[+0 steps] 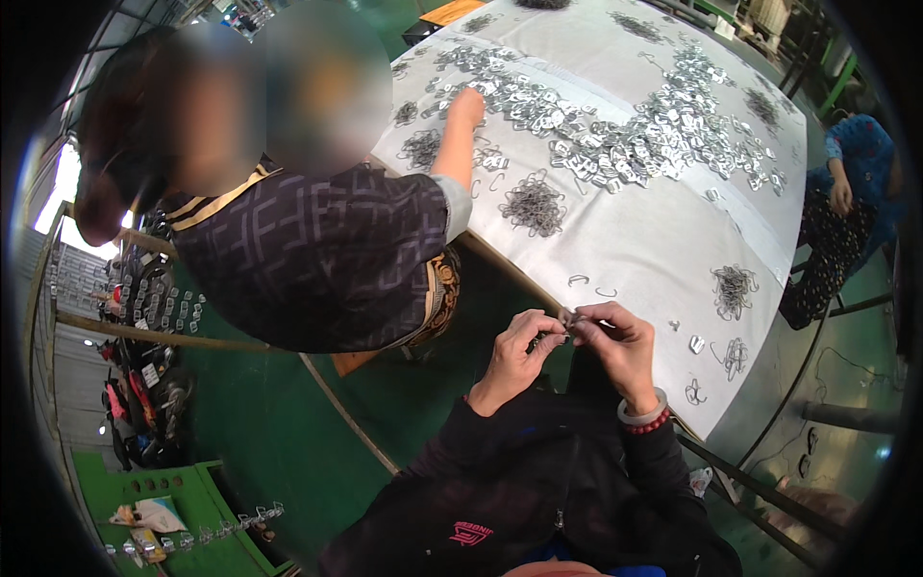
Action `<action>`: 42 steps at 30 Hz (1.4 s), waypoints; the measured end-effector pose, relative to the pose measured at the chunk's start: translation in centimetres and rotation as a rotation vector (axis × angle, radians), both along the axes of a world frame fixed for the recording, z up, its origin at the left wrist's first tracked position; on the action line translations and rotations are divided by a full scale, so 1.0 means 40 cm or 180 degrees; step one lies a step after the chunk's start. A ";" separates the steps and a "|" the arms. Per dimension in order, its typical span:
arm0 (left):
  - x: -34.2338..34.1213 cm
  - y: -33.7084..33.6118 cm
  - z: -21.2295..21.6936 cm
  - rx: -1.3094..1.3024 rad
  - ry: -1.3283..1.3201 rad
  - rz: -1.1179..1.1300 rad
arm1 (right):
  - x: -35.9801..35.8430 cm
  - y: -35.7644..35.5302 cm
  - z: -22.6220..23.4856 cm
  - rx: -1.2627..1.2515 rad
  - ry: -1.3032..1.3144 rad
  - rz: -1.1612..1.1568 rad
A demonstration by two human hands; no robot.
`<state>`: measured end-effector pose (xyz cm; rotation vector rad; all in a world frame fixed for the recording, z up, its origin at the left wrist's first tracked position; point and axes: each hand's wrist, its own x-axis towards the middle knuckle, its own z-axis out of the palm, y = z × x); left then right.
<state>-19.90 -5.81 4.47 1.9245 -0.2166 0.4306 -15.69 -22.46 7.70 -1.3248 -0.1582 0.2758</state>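
Left hand (517, 358) and right hand (623, 346) pinch a small piece (567, 318)

They hold it at the near edge of the white table (654, 240), its shape unclear. Just beyond lie loose hooks (578, 279); farther, a tangled wire pile (535, 205) and a heap of shiny metal clips (625, 149).

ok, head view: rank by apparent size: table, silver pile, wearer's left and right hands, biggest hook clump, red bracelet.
1. Table
2. Silver pile
3. Left hand and right hand: look alike, unranked
4. Biggest hook clump
5. Red bracelet

Hands sit nearer the camera, so true size against the clump is unsure.
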 end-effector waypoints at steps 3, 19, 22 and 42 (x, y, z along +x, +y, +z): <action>-0.003 -0.002 0.001 -0.0201 0.0117 0.0100 | -0.007 0.017 0.010 -0.0024 -0.0223 -0.0048; 0.475 0.082 -0.088 0.1079 -0.0178 0.0426 | -0.027 0.000 -0.036 0.0444 0.0443 0.0225; 0.623 0.058 -0.130 0.1747 -0.0448 0.0320 | -0.038 -0.003 -0.028 0.0463 0.0532 0.0404; 0.263 0.008 0.056 -0.0166 0.0473 -0.0511 | -0.044 0.002 -0.057 0.0175 0.0456 0.0023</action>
